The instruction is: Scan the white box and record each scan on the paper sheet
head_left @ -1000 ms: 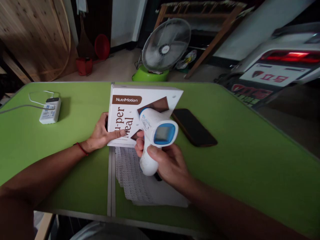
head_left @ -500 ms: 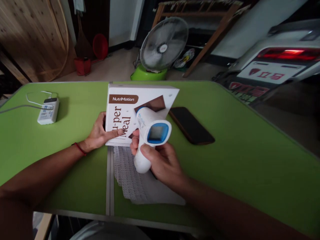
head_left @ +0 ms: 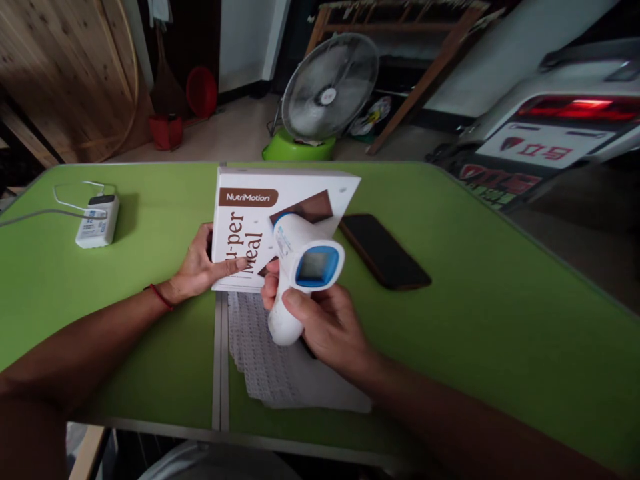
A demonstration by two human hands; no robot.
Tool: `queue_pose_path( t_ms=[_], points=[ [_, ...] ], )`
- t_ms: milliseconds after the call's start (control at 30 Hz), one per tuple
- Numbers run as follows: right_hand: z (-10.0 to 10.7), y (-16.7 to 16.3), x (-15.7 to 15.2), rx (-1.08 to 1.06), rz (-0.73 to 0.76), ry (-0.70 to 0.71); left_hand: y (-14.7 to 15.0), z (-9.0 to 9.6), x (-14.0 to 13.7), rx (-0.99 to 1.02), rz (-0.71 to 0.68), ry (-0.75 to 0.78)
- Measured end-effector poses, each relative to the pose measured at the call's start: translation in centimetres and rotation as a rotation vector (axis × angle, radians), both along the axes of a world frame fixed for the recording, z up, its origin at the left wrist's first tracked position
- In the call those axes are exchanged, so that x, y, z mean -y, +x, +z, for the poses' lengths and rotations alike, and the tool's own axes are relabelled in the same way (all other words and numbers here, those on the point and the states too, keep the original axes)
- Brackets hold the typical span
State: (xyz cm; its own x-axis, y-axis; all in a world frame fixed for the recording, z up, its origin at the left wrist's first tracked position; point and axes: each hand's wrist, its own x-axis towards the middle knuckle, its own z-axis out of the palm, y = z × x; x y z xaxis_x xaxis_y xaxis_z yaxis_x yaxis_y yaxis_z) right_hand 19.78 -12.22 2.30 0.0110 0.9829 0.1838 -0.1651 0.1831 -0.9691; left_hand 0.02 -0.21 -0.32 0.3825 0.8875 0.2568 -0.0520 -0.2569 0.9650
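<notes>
Grips white thermometer gun (head_left: 303, 241) in R hand (head_left: 333, 327), w/ fingers curled round the handle & thumb just below the blue-framed screen (head_left: 317, 267). Aims barrel fwd and a bit L, at approx the mid of NutriMotion box (head_left: 253, 230); can't tell if touching or just short. Clasps box at its L edge w/ L hand (head_left: 197, 270), w/ thumb on the front face and other fingers mostly hidden behind. Presents box face to the gun, w/ long axis running L–R, roughly crosswise to barrel. Has L hand nearer box's L edge, R hand in front of its lower R part. Can't tell if resting box or holding it up. Has printed sheets (head_left: 265, 363) below, dark phone (head_left: 385, 252) flat on worktop (head_left: 475, 327) just R of box.
</notes>
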Motion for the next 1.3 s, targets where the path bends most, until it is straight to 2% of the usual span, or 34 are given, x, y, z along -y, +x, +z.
queue_pose_path(
  t_ms=[233, 733, 1033, 1200, 1300],
  points=[
    [0.0, -0.1, -0.1, -0.014, 0.0, 0.05, 0.0, 0.2, 0.1, 0.002, 0.007, 0.011],
    [0.1, 0.1, 0.0, 0.009, -0.004, 0.002, 0.1, -0.2, 0.0, 0.015, -0.003, 0.035],
    [0.4, 1.3, 0.4, 0.056, 0.0, -0.007, 0.0, 0.8, 0.3, 0.035, 0.021, 0.014],
    [0.8, 4.0, -1.2, 0.198, -0.081, 0.012, -0.1, 1.0, -0.5, 0.084, 0.092, 0.023],
    [1.3, 6.0, -2.7, 0.448, -0.051, -0.081, -0.5, 0.3, -1.7, 0.114, 0.156, 0.051]
  ],
)
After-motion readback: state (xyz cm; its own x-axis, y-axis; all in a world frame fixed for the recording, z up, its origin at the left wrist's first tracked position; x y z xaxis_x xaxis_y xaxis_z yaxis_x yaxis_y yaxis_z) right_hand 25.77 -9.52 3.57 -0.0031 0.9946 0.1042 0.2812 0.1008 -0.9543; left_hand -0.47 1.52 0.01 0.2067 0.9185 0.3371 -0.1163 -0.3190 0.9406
